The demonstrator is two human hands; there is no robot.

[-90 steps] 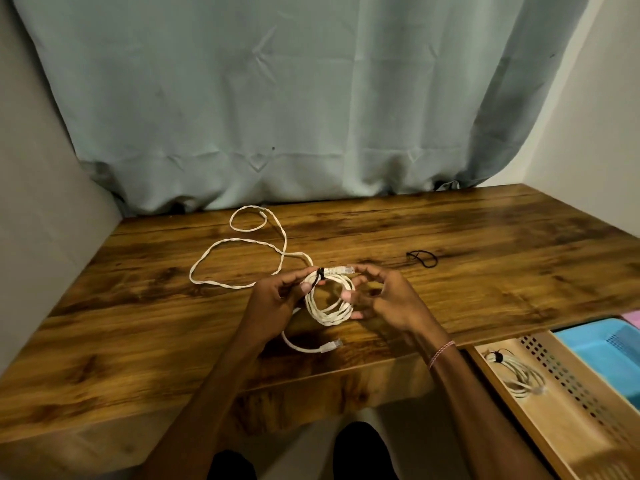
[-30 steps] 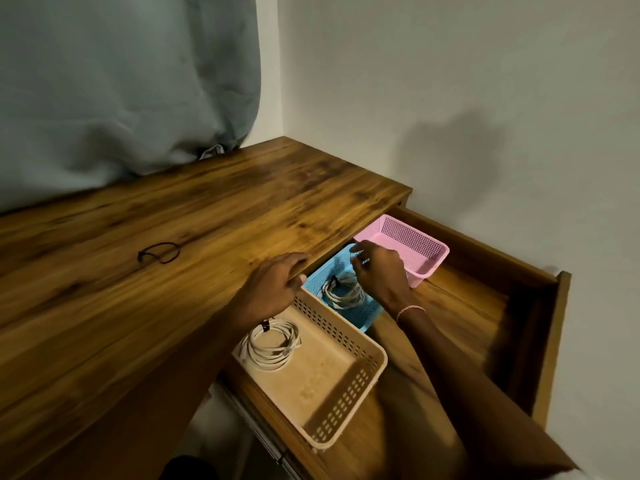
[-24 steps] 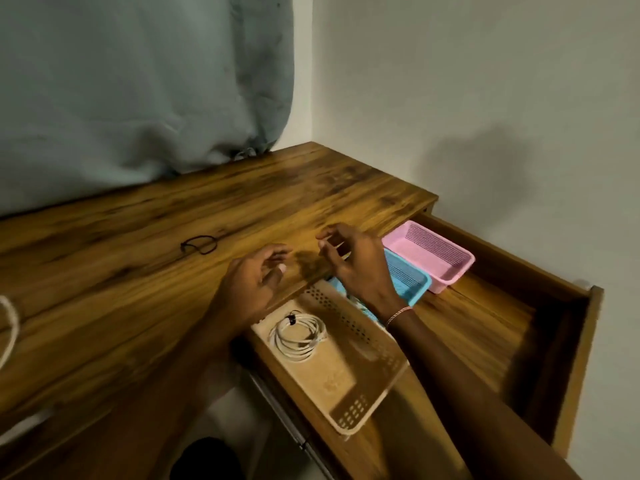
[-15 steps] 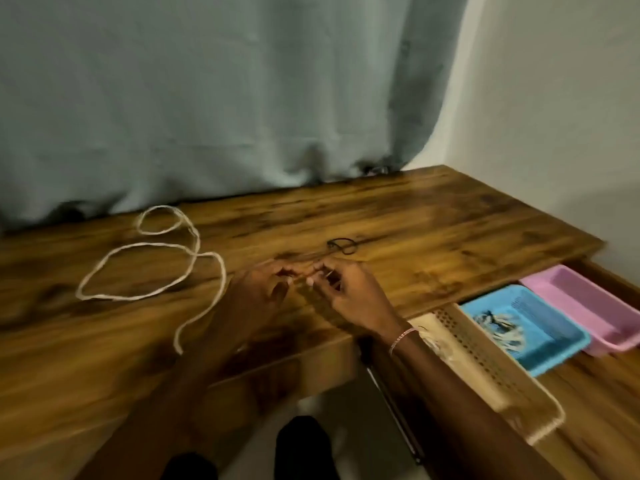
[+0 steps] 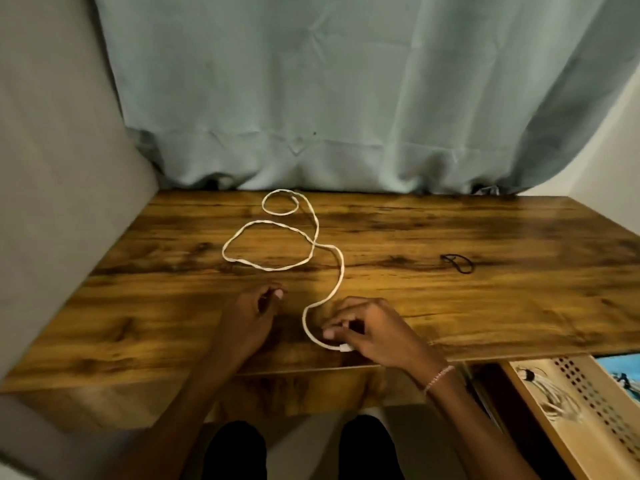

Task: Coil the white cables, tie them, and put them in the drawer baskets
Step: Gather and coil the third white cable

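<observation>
A loose white cable (image 5: 273, 244) lies in open loops across the wooden desk (image 5: 485, 306), running from the back toward me. My right hand (image 5: 370, 332) pinches the cable's near end with its plug. My left hand (image 5: 251, 315) rests on the desk just left of the cable, fingers loosely curled, holding nothing. A black tie (image 5: 457, 263) lies on the desk to the right. In the open drawer at lower right, a beige basket (image 5: 588, 403) holds a coiled, tied white cable (image 5: 550, 398), and the corner of a blue basket (image 5: 623, 372) shows another coil.
A grey-green curtain (image 5: 311, 98) hangs behind the desk. A grey wall (image 5: 52, 202) borders the left side, a white wall the right. My knees show under the desk's front edge.
The coiled cable was put into the blue basket. My view swung back left to the desk, and my right hand took hold of the loose cable's end.
</observation>
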